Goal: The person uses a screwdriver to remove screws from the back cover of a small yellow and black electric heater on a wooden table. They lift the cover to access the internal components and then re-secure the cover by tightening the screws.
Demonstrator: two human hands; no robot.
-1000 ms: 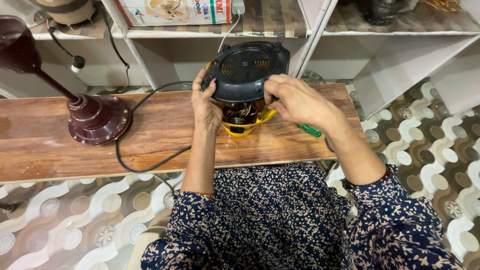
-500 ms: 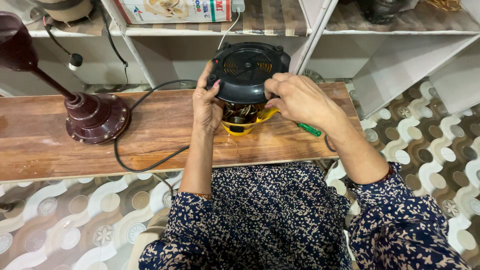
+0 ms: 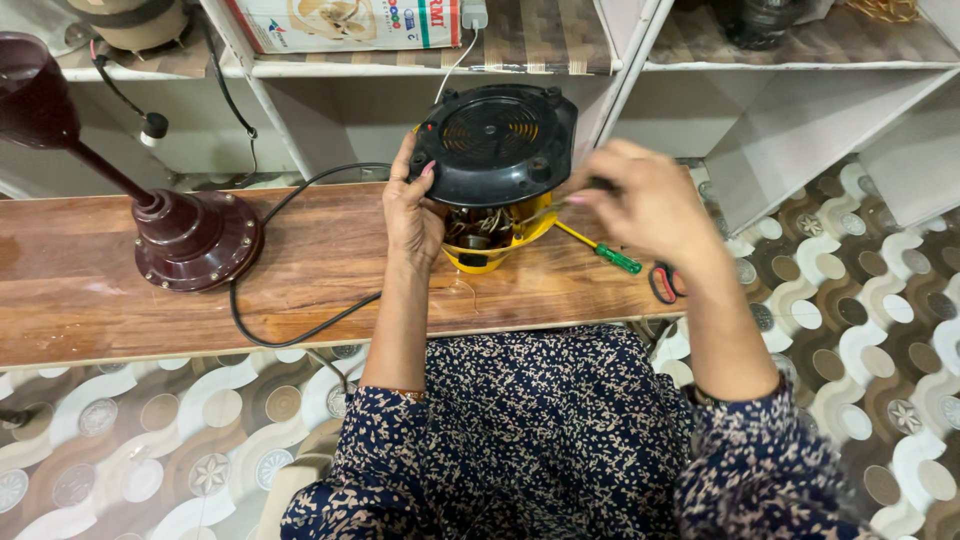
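With the black vented base cover [image 3: 497, 140] lifted clear of the yellow appliance body [image 3: 490, 250] on the table [image 3: 120, 310] — windings exposed, not closed up — the left hand [image 3: 415, 210] clamps its edge, the right hand [image 3: 645, 205] beside it, grip state unclear.

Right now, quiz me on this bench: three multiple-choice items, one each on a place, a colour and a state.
1. Where is the maroon stand?
A. bench, left of the appliance
B. floor
C. shelf

2. Colour of the appliance's lower body?
A. red
B. yellow
C. white

3. What is the left hand doing?
A. hanging free
B. holding scissors
C. gripping the appliance's side

Key: 1 A, it stands on the wooden bench. 2 B, yellow shows under the black cover. 3 C, its fingers press on the cover's edge.
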